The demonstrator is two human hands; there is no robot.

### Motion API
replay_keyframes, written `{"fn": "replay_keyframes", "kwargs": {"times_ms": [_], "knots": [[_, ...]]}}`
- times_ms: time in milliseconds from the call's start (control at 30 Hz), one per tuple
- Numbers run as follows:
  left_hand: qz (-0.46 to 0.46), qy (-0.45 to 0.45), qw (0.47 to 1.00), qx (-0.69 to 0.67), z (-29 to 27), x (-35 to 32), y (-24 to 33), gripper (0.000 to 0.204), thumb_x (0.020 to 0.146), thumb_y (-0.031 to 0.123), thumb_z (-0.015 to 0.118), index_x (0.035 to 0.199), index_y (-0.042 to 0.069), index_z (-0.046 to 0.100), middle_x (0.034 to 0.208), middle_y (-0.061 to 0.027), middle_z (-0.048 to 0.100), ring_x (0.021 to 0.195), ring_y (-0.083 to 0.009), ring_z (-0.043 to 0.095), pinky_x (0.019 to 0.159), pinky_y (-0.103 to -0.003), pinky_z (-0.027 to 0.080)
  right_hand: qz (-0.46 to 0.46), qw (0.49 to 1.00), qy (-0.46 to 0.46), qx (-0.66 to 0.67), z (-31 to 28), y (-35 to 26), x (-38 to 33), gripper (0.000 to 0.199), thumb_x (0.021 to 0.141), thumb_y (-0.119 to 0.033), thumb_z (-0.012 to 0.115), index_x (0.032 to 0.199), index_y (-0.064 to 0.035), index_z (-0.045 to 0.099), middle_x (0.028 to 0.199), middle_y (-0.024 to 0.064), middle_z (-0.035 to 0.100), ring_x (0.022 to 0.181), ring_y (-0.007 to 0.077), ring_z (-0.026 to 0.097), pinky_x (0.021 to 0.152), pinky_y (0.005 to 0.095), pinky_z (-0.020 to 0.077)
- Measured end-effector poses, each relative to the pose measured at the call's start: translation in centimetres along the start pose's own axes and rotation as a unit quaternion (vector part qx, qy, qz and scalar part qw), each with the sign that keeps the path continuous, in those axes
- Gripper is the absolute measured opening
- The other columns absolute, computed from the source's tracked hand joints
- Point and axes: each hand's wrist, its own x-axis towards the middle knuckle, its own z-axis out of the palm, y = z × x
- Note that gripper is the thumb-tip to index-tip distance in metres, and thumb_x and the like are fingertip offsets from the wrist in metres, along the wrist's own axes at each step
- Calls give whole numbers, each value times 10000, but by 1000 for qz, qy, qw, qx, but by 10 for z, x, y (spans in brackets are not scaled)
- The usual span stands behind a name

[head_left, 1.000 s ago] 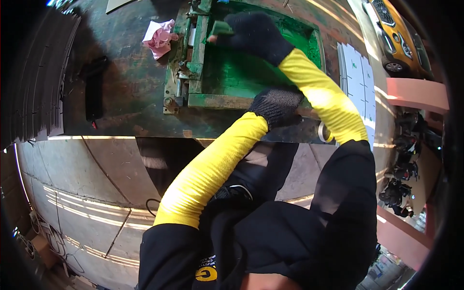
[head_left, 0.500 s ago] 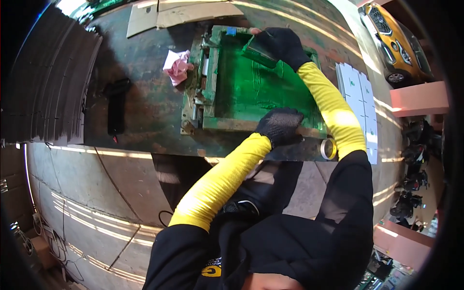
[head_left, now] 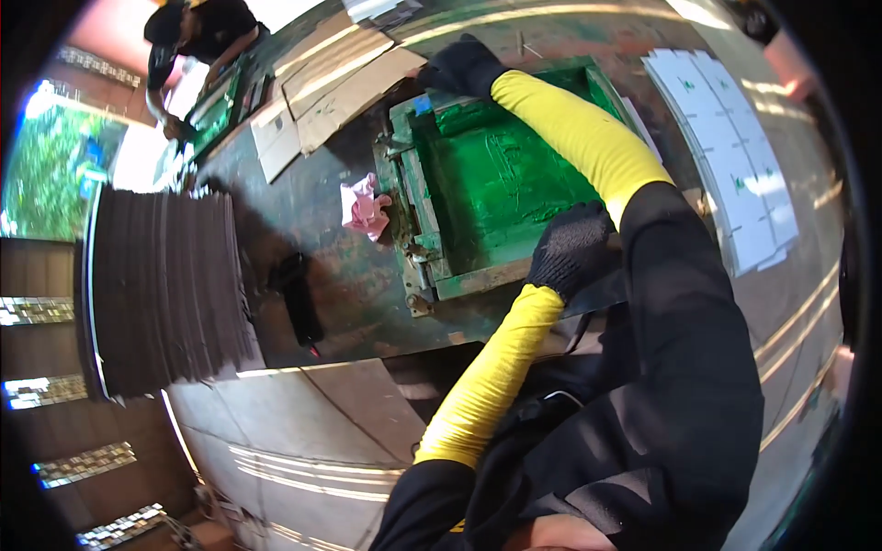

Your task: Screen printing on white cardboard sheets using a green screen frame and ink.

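Observation:
A wooden screen-printing frame (head_left: 482, 280) lies on the table, its mesh (head_left: 491, 170) covered in wet green ink with streaks across it. My left hand (head_left: 571, 246), in a black knit glove, is closed at the near rim of the frame, fingers curled over it. Stretched across the mesh, my right arm in a yellow sleeve ends in my black-gloved right hand (head_left: 462, 70) at the far left corner. Its fingers are curled; whatever they hold is hidden from me. Metal hinge clamps (head_left: 415, 248) run along the frame's left side. Blue tape (head_left: 423, 104) marks the far left corner.
A crumpled pink cloth (head_left: 365, 208) sits left of the clamps. Farther left are a black tool (head_left: 299, 298) and a tall stack of dark sheets (head_left: 165, 285). Cardboard pieces (head_left: 344, 87) lie beyond. White printed sheets (head_left: 726, 151) are at right. Another person (head_left: 207, 41) works far left.
My right hand has moved left to the frame's far left corner; the green scraper it held no longer shows. My left hand stays at the near rim. The view has swung left, revealing another person.

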Motion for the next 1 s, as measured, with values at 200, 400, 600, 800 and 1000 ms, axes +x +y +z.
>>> {"fn": "replay_keyframes", "kwargs": {"times_ms": [200, 400, 600, 800, 1000], "knots": [[9, -17, 1000, 8, -9, 7, 17, 323, 774, 326, 778, 959, 71, 707, 1037, -161, 661, 1004, -367, 647, 838, -487, 546, 20, 989, 148, 20, -35, 20, -17, 668, 1006, -669, 418, 1010, -106, 777, 1000, 199, 748, 1014, 387, 701, 962, 535, 472], [24, -11, 998, 56, -38, -3, 23, 311, 800, 343, 760, 985, 98, 714, 1036, -149, 655, 996, -371, 638, 822, -487, 543, 21, 920, 330, 209, -157, 53, -119, 503, 877, -519, 711, 1014, -35, 729, 867, 189, 715, 830, 371, 712, 735, 467, 549], [66, 57, 995, 55, -59, 4, 62, 320, 815, 357, 811, 933, 88, 685, 918, -133, 645, 876, -368, 637, 744, -461, 527, 110, 930, 330, 123, -123, 259, -269, 442, 962, -457, 688, 1147, -56, 704, 1036, 208, 725, 952, 363, 705, 844, 444, 543], [2, 124, 990, 61, -113, -21, 86, 351, 796, 206, 864, 841, 45, 555, 799, -85, 514, 746, -287, 532, 678, -368, 447, 84, 996, -7, 31, -91, 150, -248, 967, 711, -544, 862, 1535, -204, 487, 1540, 246, 478, 1417, 423, 463, 1167, 596, 344], [-86, 114, 984, 106, -144, -39, 95, 349, 823, 178, 838, 858, 31, 523, 796, -62, 454, 756, -193, 469, 703, -326, 416, -2, 982, -186, 38, -68, 94, -217, 1445, 420, -670, 931, 1636, -221, 293, 1613, 238, 376, 1493, 414, 361, 1233, 606, 192]]}}
